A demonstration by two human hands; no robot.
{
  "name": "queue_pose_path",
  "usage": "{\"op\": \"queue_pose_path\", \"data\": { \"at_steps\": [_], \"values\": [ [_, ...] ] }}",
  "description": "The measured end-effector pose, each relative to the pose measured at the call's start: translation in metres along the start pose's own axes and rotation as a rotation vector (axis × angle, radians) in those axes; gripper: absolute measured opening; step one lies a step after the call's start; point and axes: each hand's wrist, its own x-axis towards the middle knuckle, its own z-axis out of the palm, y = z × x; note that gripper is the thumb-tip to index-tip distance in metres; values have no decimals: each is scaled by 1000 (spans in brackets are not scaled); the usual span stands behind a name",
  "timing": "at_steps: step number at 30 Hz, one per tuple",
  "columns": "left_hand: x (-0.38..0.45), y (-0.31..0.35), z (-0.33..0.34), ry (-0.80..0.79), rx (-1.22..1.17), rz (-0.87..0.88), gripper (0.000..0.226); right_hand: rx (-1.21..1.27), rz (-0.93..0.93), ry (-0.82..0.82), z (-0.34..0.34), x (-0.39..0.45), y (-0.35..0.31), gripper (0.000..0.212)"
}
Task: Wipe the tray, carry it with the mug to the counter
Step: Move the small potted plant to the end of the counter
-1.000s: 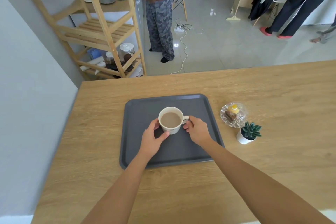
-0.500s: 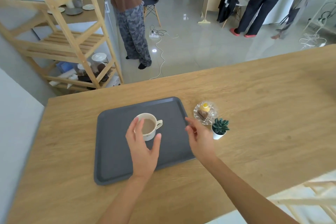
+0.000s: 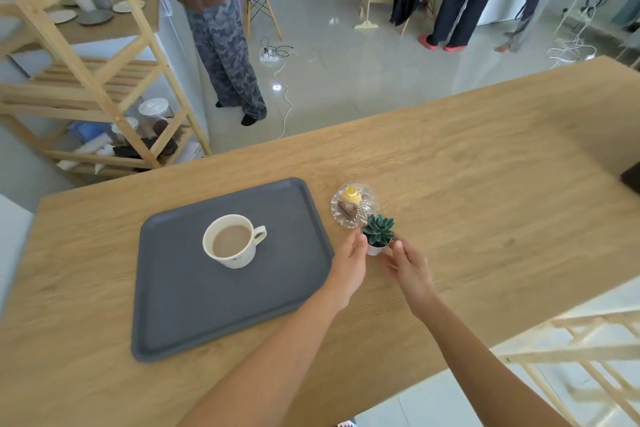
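A dark grey tray [image 3: 194, 308] lies on the wooden table. A white mug [image 3: 231, 241] of milky coffee stands upright in the tray's middle, handle to the right, with no hand on it. To the right of the tray, both hands flank a small potted succulent [image 3: 378, 235]. My left hand [image 3: 349, 263] is at the pot's left, over the tray's right rim. My right hand [image 3: 408, 267] is at the pot's right. The fingers of both are apart and close to the pot; I cannot tell whether they touch it.
A glass dish [image 3: 353, 204] with sweets sits just behind the succulent. A wooden shelf rack [image 3: 93, 80] stands beyond the table's left end. People stand on the tiled floor beyond the table, with cables [image 3: 277, 59] and a chair. A pale wooden frame [image 3: 571, 357] is at lower right.
Both hands let go of the mug and moved right to either side of the small succulent. The mug stayed on the tray. The view turned to the right.
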Motion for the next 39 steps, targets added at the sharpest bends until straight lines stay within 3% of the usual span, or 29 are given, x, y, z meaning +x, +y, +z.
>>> {"op": "queue_pose_path", "data": {
  "at_steps": [6, 11, 17, 22, 28, 35, 39],
  "values": [
    [-33, 42, -41, 112, 20, 201, 45, -48, -148, -92, 30, -10, -63, 37],
    [-76, 94, -134, 305, -34, 290, 32, -103, -271, -331, 118, -13, -138, 33],
    [-124, 89, -276, 533, -126, 183, 34, -156, -222, -666, 279, -10, -156, 31],
    [-133, 46, -393, 683, -236, 46, 47, -211, -45, -792, 424, -2, -121, 35],
    [-113, 5, -490, 727, -394, -54, 52, -258, 59, -806, 540, 10, -94, 40],
    [-66, -10, -551, 724, -532, -79, 54, -280, 112, -704, 609, 60, -77, 47],
    [-48, -14, -570, 731, -614, -51, 53, -264, 141, -720, 629, 79, -74, 36]
  ]
}}
